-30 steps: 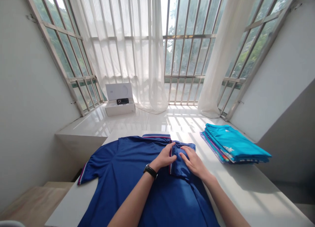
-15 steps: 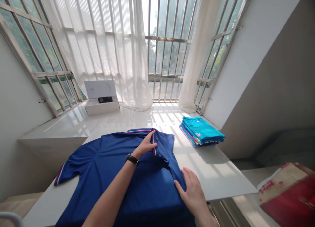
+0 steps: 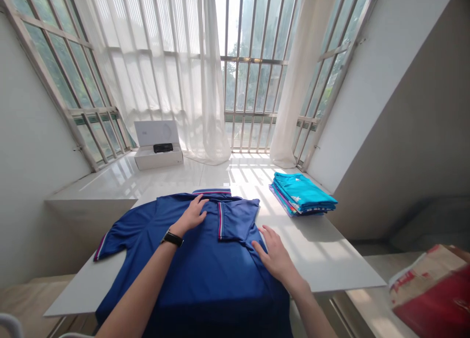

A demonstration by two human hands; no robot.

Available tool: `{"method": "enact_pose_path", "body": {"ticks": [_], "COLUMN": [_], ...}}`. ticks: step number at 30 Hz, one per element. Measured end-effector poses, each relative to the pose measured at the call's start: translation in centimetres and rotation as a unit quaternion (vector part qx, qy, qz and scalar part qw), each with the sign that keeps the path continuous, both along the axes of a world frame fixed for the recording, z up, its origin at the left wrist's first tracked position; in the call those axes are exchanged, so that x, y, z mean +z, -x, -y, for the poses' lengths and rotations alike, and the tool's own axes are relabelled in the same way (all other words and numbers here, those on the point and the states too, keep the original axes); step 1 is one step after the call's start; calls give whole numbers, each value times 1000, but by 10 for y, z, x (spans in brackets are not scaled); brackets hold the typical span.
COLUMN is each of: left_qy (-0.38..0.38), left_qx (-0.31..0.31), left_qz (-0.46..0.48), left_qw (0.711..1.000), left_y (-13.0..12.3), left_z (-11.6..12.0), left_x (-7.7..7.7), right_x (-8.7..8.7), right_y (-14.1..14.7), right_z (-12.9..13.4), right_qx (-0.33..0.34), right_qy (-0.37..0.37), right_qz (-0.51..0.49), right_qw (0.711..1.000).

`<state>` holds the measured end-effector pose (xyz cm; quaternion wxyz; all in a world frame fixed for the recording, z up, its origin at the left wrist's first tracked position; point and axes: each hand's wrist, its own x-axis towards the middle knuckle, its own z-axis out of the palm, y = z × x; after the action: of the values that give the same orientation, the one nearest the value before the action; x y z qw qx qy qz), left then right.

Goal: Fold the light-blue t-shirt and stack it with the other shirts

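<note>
A navy blue polo shirt point(image 3: 205, 274) lies spread on the white table, its striped collar point(image 3: 212, 191) at the far edge. The right sleeve point(image 3: 238, 219) is folded inward over the body, its striped cuff facing left. On the other side the left sleeve point(image 3: 121, 233) sticks out flat. My left hand point(image 3: 191, 214), with a black watch point(image 3: 172, 237) at the wrist, is over the upper part of the shirt below the collar, fingers apart and holding nothing. My right hand point(image 3: 273, 252) is at the shirt's right edge below the folded sleeve, fingers spread.
A stack of folded clothes point(image 3: 303, 193), bright blue on top, sits at the table's back right. On the sill stands an open white box point(image 3: 159, 159) with a black object point(image 3: 163, 147) in it. A red and tan bag point(image 3: 433, 284) is at the right, beyond the white table point(image 3: 330, 264).
My left hand has let go of the sleeve cuff and moved left. The sleeve now lies flatter on the shirt. My right hand has shifted slightly up along the edge.
</note>
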<state>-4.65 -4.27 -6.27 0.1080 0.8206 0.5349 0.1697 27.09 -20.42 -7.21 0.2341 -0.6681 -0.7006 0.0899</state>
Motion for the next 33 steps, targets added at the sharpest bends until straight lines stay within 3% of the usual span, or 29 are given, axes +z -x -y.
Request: {"method": "enact_pose_path", "body": {"ticks": [5,8,11,15,20,27,33], "left_qy": [3,11,12,13,14,-16,28], "left_qx": [96,123,126,113,124,147,116], "left_qz": [-77,-96,-109,-84,-53,-9,-19], "left_qw": [992,988,986,990,991,989,993], "left_y": [38,40,32,13,-14,-22,-18], "left_z": [-1,1,1,-13,-41,-49,-40], "left_x": [-5,-18,-28,-29,-29,-31,-26], "right_x": [27,21,2,-17,-19,-22,-25], "right_y": [28,58,76,62,22,9,10], "right_z": [-82,-116,-134,-159,-199,-219,-214], "right_qx": [21,42,21,-6,14,22,24], "right_qy": [55,90,105,104,96,92,86], "right_qz": [115,127,134,166,200,198,208], "right_qw": [992,987,985,981,975,976,974]}}
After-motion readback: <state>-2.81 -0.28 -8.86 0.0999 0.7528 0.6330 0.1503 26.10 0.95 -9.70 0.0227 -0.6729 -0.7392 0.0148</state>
